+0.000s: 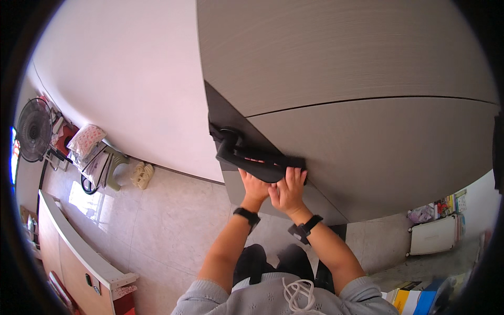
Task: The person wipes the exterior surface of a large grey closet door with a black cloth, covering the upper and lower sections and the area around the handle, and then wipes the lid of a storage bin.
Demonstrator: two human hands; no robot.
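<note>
A black lever-type handle (252, 163) stands out from a dark plate (226, 108) at the edge of a grey wood-grain door panel (354, 149). My left hand (256, 187) is wrapped around the middle of the handle from below, and its fingertips show through the gap behind it. Close beside it, my right hand (291, 193) has its fingers laid over the handle's right end. The two hands touch or nearly touch at the thumbs. Black bands with small dark units circle both wrists.
A white wall (130, 78) rises at left. Along it stand a fan (34, 130), a stool (117, 165) with bagged goods, and pale sandals (142, 175). A wooden cabinet (78, 252) is lower left. A white suitcase (432, 236) and books (413, 299) are at right.
</note>
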